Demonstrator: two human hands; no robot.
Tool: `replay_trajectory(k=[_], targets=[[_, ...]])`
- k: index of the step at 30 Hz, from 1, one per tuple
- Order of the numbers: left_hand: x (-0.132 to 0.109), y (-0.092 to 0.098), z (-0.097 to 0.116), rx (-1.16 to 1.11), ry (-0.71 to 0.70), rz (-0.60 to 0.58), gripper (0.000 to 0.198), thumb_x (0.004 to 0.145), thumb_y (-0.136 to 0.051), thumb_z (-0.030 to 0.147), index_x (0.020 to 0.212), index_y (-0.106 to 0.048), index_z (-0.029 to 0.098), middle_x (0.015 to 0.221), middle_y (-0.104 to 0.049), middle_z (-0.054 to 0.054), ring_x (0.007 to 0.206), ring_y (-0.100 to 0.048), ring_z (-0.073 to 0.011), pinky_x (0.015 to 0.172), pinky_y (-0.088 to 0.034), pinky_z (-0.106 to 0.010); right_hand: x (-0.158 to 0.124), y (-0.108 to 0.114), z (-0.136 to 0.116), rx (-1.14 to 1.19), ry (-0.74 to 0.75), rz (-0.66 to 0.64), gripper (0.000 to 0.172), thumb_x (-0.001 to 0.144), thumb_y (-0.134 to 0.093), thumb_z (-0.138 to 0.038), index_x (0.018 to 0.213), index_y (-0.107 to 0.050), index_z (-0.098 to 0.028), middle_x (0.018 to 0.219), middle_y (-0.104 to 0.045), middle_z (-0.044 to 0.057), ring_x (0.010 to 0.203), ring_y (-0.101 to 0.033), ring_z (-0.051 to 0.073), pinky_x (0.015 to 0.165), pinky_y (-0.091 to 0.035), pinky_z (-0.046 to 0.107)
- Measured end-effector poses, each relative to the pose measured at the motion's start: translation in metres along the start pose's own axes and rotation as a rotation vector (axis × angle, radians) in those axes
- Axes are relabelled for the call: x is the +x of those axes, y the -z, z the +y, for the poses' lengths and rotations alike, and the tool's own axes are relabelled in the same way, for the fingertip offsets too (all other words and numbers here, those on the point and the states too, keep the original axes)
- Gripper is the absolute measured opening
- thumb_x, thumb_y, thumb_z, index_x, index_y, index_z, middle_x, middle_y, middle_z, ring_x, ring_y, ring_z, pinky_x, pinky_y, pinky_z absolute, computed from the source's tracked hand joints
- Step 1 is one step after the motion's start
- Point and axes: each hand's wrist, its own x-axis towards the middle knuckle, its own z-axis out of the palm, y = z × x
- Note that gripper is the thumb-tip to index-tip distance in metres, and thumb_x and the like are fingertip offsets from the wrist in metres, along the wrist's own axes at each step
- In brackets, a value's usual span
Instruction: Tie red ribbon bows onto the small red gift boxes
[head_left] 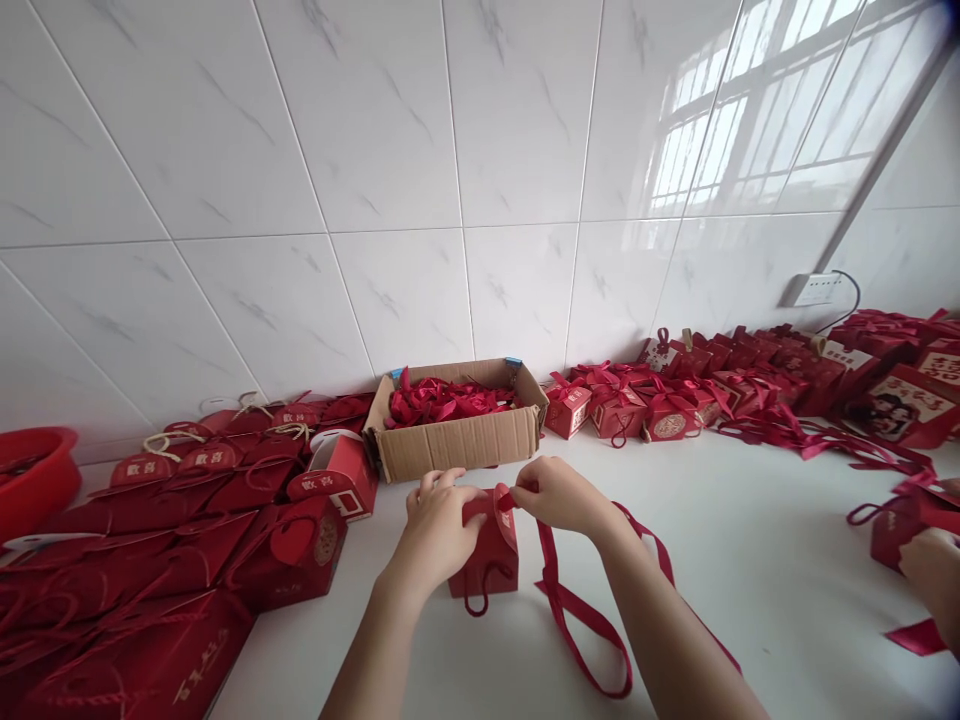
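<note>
A small red gift box (491, 555) stands on the white table in front of me, with a dark red cord loop hanging at its near side. My left hand (442, 515) steadies it from the left, its thumb at the top and its fingers behind. At the box's top right, my right hand (559, 492) pinches a red ribbon (551, 560). From there the ribbon drops in a long loop onto the table, and another length runs behind my right forearm. My right fingertips partly hide the ribbon where it meets the box.
Behind stands a cardboard box (450, 455) of red ribbon pieces. Rows of red gift boxes (300, 555) cover the left; ribbon-tied boxes (675, 415) line the wall at right. A red basin (37, 480) sits far left. Another person's hand (934, 570) holds a box at right.
</note>
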Motion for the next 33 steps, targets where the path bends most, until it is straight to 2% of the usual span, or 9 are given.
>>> replay_trajectory(k=[5,8,10,13,17,21,26,29,33], targets=[[0.006,-0.007,-0.001,-0.069,-0.01,-0.021,0.023,0.084,-0.049,0.029,0.091,-0.071,0.028,0.127,-0.057,-0.008,0.126,-0.04,-0.0302,0.099,-0.034,-0.048,0.005,-0.007,-0.001,-0.013,-0.001,-0.018,0.037,0.078,-0.049,-0.024,0.045,-0.033,-0.019,0.044,-0.031,-0.005,0.044,-0.026,0.008,0.042,-0.02,0.024],[0.008,-0.009,-0.002,-0.097,-0.024,0.021,0.017,0.083,-0.05,0.03,0.08,-0.066,0.023,0.117,-0.061,-0.008,0.118,-0.046,-0.0291,0.097,-0.037,-0.046,0.005,-0.007,-0.001,-0.026,0.005,-0.033,0.029,0.078,-0.053,-0.025,0.05,-0.049,-0.018,0.048,-0.043,-0.002,0.048,-0.038,0.01,0.046,-0.028,0.024],[0.008,-0.007,-0.002,-0.113,-0.046,0.068,0.016,0.083,-0.05,0.029,0.079,-0.064,0.023,0.112,-0.062,-0.007,0.114,-0.049,-0.028,0.096,-0.038,-0.046,0.004,-0.006,-0.001,-0.032,0.027,0.015,0.012,0.078,-0.057,-0.026,0.073,-0.065,-0.018,0.07,-0.06,0.004,0.067,-0.053,0.016,0.059,-0.039,0.026],[0.006,-0.001,0.0,-0.146,-0.082,0.156,0.014,0.083,-0.049,0.027,0.082,-0.062,0.024,0.11,-0.062,-0.005,0.113,-0.05,-0.0264,0.096,-0.039,-0.044,0.003,-0.004,0.0,0.014,0.144,0.102,0.029,0.08,-0.06,-0.026,0.109,-0.063,-0.023,0.108,-0.06,0.009,0.102,-0.053,0.023,0.084,-0.042,0.035],[0.0,0.013,0.005,-0.217,-0.138,0.253,0.013,0.083,-0.049,0.027,0.082,-0.062,0.023,0.111,-0.062,-0.005,0.111,-0.053,-0.0238,0.096,-0.041,-0.039,0.001,-0.001,-0.006,0.195,0.286,0.052,0.013,0.084,-0.057,-0.023,0.092,-0.067,-0.023,0.101,-0.062,0.005,0.095,-0.058,0.019,0.085,-0.044,0.033],[-0.008,0.024,0.004,-0.272,-0.135,0.291,0.014,0.086,-0.047,0.031,0.088,-0.058,0.023,0.106,-0.062,-0.004,0.106,-0.056,-0.0209,0.093,-0.043,-0.034,-0.007,0.008,-0.016,0.351,0.308,0.128,0.011,0.088,-0.053,-0.025,0.084,-0.061,-0.019,0.092,-0.064,0.004,0.088,-0.059,0.017,0.079,-0.046,0.03],[-0.018,0.031,-0.007,-0.118,0.064,0.05,0.025,0.081,-0.051,0.042,0.096,-0.057,0.023,0.095,-0.065,-0.005,0.088,-0.063,-0.0245,0.071,-0.047,-0.032,-0.03,0.028,-0.026,0.5,0.338,0.333,0.013,0.091,-0.049,-0.03,0.087,-0.057,-0.021,0.088,-0.063,0.004,0.086,-0.059,0.018,0.078,-0.046,0.031],[-0.02,0.031,-0.012,-0.019,0.103,-0.1,0.022,0.078,-0.052,0.04,0.092,-0.058,0.024,0.086,-0.067,-0.004,0.078,-0.065,-0.025,0.061,-0.043,-0.03,-0.048,0.038,-0.03,0.518,0.392,0.48,0.009,0.09,-0.052,-0.028,0.086,-0.057,-0.022,0.099,-0.063,0.007,0.097,-0.058,0.022,0.085,-0.045,0.036],[-0.017,0.028,-0.015,0.017,0.113,-0.182,0.013,0.081,-0.047,0.033,0.085,-0.056,0.024,0.084,-0.068,-0.004,0.074,-0.065,-0.0243,0.057,-0.04,-0.028,-0.069,0.048,-0.032,0.633,0.407,0.714,0.007,0.089,-0.054,-0.024,0.083,-0.058,-0.023,0.101,-0.063,0.007,0.099,-0.057,0.023,0.086,-0.044,0.038]])
